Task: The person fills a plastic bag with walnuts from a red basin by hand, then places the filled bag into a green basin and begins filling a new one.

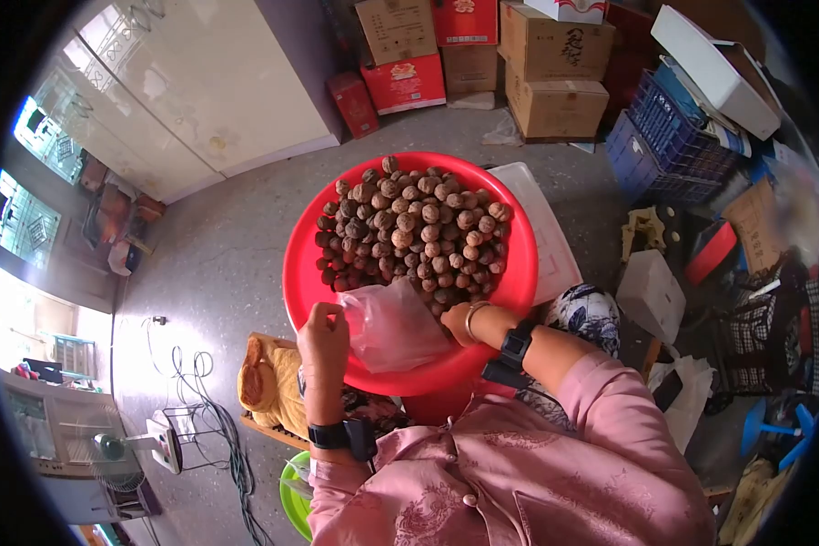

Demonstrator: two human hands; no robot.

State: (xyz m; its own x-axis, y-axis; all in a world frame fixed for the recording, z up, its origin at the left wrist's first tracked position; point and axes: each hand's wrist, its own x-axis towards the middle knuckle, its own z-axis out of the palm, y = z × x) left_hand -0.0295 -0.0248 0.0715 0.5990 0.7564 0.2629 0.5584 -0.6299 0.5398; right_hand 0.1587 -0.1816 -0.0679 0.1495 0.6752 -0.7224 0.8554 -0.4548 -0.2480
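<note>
A wide red basin [297,264] holds a heap of brown walnuts [405,218]. Over its near side, a translucent plastic bag [396,326] lies against the walnuts. My left hand [324,333] is closed on the bag's left upper edge, above the basin's near left rim. At the bag's right side, my right hand [460,322] reaches down at the near edge of the walnuts; its fingertips are hidden, so what it holds cannot be made out.
Cardboard boxes [555,109] and red boxes [405,84] stand beyond the basin. Blue crates [651,155] and a white foam box [651,296] are on the right. Cables [214,409] and a fan [118,448] are at the left. A green basin [293,496] sits below.
</note>
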